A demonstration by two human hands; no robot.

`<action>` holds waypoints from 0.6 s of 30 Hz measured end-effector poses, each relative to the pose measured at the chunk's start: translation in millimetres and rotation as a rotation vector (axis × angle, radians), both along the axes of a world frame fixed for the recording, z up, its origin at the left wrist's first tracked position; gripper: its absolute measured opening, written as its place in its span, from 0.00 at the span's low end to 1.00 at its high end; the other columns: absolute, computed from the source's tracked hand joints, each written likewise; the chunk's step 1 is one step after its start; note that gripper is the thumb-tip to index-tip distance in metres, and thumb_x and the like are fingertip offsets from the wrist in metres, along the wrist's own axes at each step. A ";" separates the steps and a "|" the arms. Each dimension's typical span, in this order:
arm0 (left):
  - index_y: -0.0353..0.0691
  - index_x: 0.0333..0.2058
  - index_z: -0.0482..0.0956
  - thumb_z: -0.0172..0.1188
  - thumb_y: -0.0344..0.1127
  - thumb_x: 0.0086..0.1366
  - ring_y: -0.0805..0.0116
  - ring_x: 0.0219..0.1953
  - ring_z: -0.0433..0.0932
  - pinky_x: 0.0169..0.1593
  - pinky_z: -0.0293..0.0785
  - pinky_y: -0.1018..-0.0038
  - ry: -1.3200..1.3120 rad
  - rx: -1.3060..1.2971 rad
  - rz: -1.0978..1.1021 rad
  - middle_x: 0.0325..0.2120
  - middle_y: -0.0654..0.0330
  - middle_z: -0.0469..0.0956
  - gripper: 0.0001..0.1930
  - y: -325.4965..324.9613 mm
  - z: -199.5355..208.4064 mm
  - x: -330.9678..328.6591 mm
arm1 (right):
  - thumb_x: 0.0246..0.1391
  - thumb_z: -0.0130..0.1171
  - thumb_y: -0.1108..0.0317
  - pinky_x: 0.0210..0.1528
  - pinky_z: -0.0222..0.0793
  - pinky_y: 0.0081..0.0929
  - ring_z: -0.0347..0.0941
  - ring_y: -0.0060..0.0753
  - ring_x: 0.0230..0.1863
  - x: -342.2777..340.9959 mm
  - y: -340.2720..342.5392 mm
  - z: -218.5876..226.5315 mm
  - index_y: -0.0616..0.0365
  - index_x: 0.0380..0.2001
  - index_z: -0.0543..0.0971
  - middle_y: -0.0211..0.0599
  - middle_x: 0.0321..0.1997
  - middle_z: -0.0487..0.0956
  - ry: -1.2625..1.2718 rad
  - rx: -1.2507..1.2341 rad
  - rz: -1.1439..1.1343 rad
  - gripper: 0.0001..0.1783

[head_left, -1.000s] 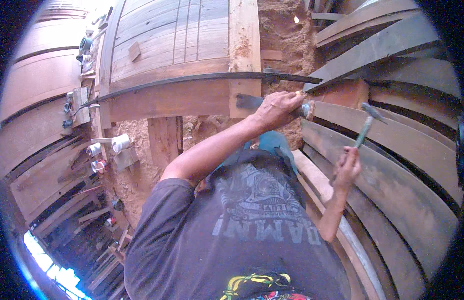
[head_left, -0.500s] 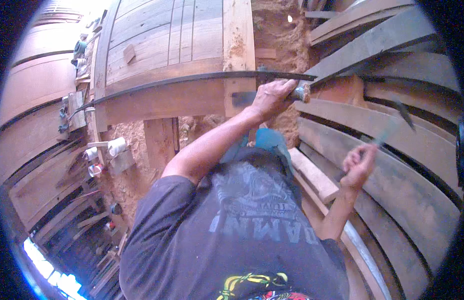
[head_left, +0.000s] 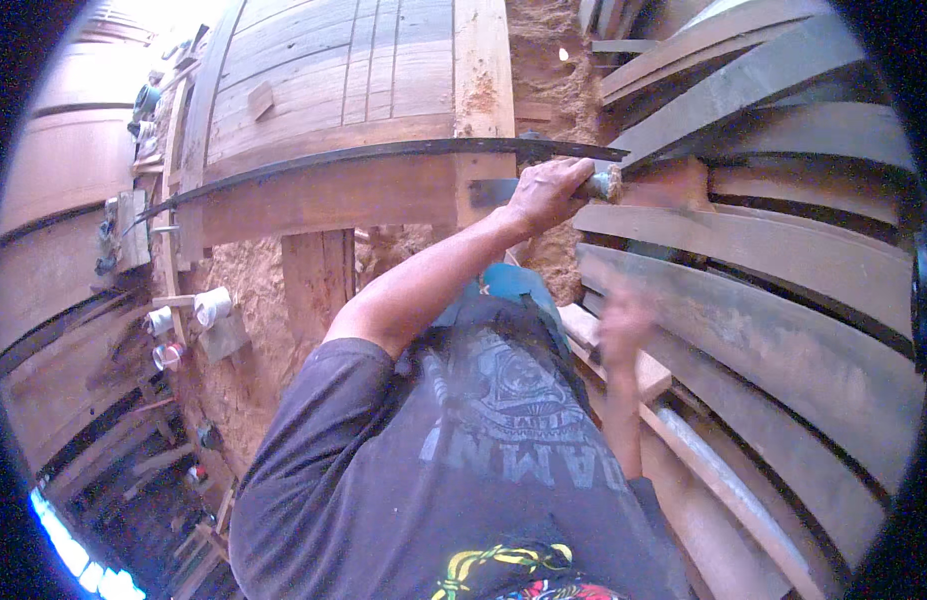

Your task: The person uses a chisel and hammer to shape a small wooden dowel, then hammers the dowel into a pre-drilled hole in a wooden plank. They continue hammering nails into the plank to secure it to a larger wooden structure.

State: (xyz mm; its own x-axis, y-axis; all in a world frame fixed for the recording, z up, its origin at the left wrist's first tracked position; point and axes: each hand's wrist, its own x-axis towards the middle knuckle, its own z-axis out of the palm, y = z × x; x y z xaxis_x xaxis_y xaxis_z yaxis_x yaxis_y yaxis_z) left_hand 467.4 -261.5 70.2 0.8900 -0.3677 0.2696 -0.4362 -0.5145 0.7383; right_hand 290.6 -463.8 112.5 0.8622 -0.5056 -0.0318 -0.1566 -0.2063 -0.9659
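Long wooden boards crowd the right of my remote view, beside a slatted panel; a thin dark strip runs across its near rail. The 2 hands are apart: the left hand is clamped around a chisel, blade overlapping the panel's near corner, contact unclear; the right hand, blurred, appears closed on a hammer, a greenish smear. In 0.5 seconds the right hand swings leftward, nearer the chisel's butt, while the left stays put; I judge it mid-stroke.
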 end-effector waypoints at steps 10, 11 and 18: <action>0.44 0.40 0.83 0.67 0.35 0.65 0.52 0.50 0.82 0.53 0.78 0.60 -0.333 -0.301 0.306 0.43 0.55 0.82 0.07 109.2 49.4 -83.9 | 0.72 0.54 0.39 0.12 0.50 0.19 0.55 0.12 0.12 3.2 -35.1 103.4 0.46 0.28 0.67 0.16 0.16 0.60 0.395 0.058 -0.008 0.26; 0.44 0.39 0.84 0.66 0.34 0.67 0.55 0.49 0.82 0.54 0.78 0.60 -0.323 -0.513 0.394 0.42 0.56 0.82 0.04 122.9 48.5 -92.0 | 0.72 0.54 0.39 0.12 0.50 0.19 0.55 0.12 0.12 8.8 -29.8 109.4 0.46 0.28 0.67 0.16 0.17 0.60 0.397 0.054 0.018 0.26; 0.44 0.38 0.80 0.69 0.31 0.67 0.69 0.40 0.83 0.46 0.77 0.71 0.216 -1.633 0.976 0.31 0.64 0.80 0.06 178.0 41.7 -96.2 | 0.73 0.56 0.44 0.14 0.50 0.17 0.57 0.11 0.13 63.0 17.7 124.4 0.50 0.31 0.70 0.16 0.17 0.62 0.358 -0.080 0.350 0.23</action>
State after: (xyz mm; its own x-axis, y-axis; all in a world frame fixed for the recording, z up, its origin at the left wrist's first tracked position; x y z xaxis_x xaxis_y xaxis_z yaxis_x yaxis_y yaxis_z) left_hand 371.2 -83.5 111.9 0.6612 0.6674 -0.3426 -0.3148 0.6614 0.6808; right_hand 353.6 -446.1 236.9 0.9227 -0.2012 -0.3290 -0.3829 -0.3770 -0.8434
